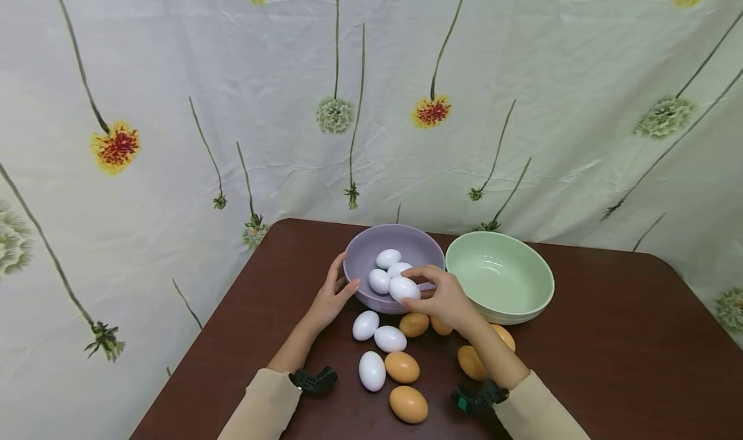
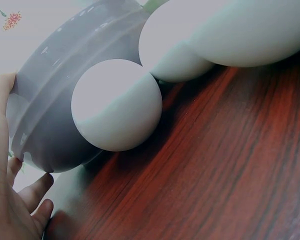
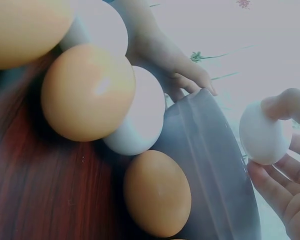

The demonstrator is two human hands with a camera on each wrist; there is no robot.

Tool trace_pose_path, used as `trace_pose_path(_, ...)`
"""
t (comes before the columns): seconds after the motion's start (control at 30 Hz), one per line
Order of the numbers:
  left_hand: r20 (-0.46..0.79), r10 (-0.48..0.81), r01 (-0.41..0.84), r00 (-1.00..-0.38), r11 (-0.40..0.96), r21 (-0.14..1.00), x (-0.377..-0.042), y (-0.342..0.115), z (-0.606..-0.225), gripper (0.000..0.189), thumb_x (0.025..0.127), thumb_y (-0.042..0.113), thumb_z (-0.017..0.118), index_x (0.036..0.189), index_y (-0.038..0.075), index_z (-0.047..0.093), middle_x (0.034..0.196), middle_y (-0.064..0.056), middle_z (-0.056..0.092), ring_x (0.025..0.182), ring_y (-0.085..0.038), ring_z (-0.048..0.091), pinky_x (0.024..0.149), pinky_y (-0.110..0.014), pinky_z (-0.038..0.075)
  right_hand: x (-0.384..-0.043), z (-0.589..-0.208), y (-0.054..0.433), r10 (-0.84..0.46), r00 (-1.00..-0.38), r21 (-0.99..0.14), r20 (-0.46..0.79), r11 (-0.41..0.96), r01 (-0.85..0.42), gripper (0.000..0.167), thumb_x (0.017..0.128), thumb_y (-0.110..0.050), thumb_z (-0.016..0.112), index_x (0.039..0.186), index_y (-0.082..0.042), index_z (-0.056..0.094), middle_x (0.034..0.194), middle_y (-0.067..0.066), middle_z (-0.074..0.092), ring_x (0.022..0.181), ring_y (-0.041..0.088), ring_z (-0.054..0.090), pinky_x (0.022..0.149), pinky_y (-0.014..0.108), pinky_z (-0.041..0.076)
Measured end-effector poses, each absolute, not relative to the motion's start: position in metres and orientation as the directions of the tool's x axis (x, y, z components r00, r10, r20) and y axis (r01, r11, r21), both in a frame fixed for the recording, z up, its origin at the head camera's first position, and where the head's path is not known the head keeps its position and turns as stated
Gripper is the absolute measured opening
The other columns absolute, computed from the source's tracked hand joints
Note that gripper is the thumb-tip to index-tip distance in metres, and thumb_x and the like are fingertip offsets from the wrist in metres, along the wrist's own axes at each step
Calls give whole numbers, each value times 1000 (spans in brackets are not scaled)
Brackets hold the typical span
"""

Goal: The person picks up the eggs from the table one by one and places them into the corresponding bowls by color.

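The purple bowl [image 1: 360, 256] stands near the table's far edge, with three white eggs [image 1: 387, 258] inside. My left hand [image 1: 326, 300] holds its left side, thumb at the near rim and fingers along the outer wall. Over the bowl's near right part, my right hand [image 1: 444, 298] pinches another white egg [image 1: 404, 289] between thumb and fingers. In the right wrist view this held egg [image 3: 264, 134] appears beyond the rim. On the table in front lie three more white eggs [image 1: 372, 371] and several brown eggs [image 1: 409, 404], one partly behind the right wrist.
A light green bowl [image 1: 499, 275] stands right beside the purple one, with no eggs visible inside. The dark brown table [image 1: 609, 337] ends at a white cloth [image 1: 290, 72] printed with flowers. Loose eggs lie close to the purple bowl's near side and under the right forearm.
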State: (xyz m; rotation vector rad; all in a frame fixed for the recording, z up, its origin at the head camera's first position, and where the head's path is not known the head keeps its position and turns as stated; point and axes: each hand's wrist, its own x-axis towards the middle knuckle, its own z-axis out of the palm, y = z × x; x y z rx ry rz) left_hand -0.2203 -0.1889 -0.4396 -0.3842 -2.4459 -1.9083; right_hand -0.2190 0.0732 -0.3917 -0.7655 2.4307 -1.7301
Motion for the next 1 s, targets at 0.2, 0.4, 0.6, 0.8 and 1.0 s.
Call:
trace_pose_path(0.2,167,187,208,-968,225,952,-220,-188,-439,72,100,13,55,156,8,11,159,-22,14,138,-46,30,105,-56,34,-226,-394,69,-426,-874,-899,233,248,-360,39,79,-10,81,116,-2,68,113,10,64,105,31,59,85,38,54)
trace_pose_path(0.4,174,188,215,-967,226,950,-221,-188,-439,72,99,12,55,156,7,11,159,-23,13,137,-47,29,106,-56,33,-234,-398,64,-432,-867,-880,250,272,-389,39,80,-12,81,115,-2,68,112,10,65,103,28,61,85,40,54)
trace_pose_path(0.6,171,186,211,-968,225,951,-220,-188,-439,72,99,12,55,156,8,11,159,-22,13,137,-47,29,105,-56,34,-242,-401,57,-446,-858,-864,253,294,-408,38,80,-12,80,115,-3,68,113,11,65,102,26,62,84,42,54)
trace_pose_path(0.8,172,188,213,-967,226,950,-220,-188,-439,72,99,12,55,156,8,11,158,-23,15,137,-47,29,106,-56,33,-250,-404,50,-487,-825,-823,287,316,-472,36,79,-12,80,111,-1,69,107,11,66,99,29,62,81,39,55)
trace_pose_path(1.0,170,192,210,-967,217,953,-220,-188,-438,72,100,13,55,156,8,10,158,-23,14,138,-47,28,106,-56,32,-254,-403,43,-497,-826,-810,265,350,-470,34,77,-9,80,109,-2,70,104,10,65,99,31,62,79,39,55)
